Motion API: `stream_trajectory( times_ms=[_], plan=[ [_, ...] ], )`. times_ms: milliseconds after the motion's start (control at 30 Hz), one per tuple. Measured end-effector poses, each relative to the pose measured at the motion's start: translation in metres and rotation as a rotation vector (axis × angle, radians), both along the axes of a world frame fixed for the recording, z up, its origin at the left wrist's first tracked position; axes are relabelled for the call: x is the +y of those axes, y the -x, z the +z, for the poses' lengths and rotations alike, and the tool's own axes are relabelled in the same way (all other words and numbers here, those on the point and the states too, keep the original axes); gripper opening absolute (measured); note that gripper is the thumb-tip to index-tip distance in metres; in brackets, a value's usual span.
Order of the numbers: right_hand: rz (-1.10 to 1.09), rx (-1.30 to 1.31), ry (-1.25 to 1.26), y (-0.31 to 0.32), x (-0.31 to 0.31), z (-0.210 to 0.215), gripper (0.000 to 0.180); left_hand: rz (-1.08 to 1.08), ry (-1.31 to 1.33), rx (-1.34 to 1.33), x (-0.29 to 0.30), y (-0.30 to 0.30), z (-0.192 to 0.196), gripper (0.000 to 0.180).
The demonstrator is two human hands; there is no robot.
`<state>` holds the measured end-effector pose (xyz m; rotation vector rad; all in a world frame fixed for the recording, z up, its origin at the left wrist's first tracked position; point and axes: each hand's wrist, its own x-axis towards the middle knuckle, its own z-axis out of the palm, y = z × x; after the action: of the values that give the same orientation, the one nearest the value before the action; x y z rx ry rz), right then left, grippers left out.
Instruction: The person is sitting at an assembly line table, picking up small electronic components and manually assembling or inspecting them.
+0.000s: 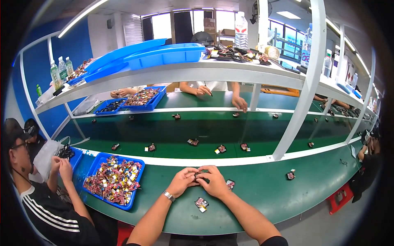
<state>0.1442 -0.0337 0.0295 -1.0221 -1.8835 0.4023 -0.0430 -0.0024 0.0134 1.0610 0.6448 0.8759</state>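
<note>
left hand (pixel 183 180) and right hand (pixel 214 181) meet over the green bench (pixel 262 192), fingertips pressed together on a small dark part (pixel 198 175). both hands are closed on it; it sits between the thumbs, mostly hidden, so its long axis and heading cannot be told.

landmark: the part in hand.
- just below it, on the bench, a small module (pixel 201 203) with a white label, lying flat, tilted.
- just right of it, partly behind the right hand, another small piece (pixel 230 184), reddish.
- well left of it, a blue tray (pixel 114 179) heaped with red, gold and white bits.
- far right of it, a lone piece (pixel 291 175) on the bench.
- beyond it, past a white rail (pixel 230 160), a lower green belt (pixel 172 135) carries spaced pieces, some with pale tags.
- above it, a white shelf (pixel 172 74) holds long blue trays (pixel 164 53) and bottles.
- left of it, a person in a dark striped top (pixel 53 213), hands raised.
- across the belt, another worker's hands (pixel 240 103).

a white upright (pixel 303 90) slants across the right side of the view.
</note>
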Motion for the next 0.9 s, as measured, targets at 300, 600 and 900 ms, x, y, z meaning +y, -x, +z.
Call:
stream_trajectory(
  times_ms=[300,600,900],
  plan=[
    [-0.022,0.060,-0.027,0.017,-0.004,0.003,0.017,0.041,-0.020,-0.034,-0.003,0.008,0.005,0.024],
    [-0.086,0.089,-0.057,0.022,-0.006,0.001,0.017,0.028,-0.023,-0.062,-0.006,0.010,0.007,0.024],
    [-0.090,0.009,-0.098,0.029,-0.009,0.010,0.022,0.081,-0.027,-0.055,-0.010,0.016,0.011,0.025]
  ],
)
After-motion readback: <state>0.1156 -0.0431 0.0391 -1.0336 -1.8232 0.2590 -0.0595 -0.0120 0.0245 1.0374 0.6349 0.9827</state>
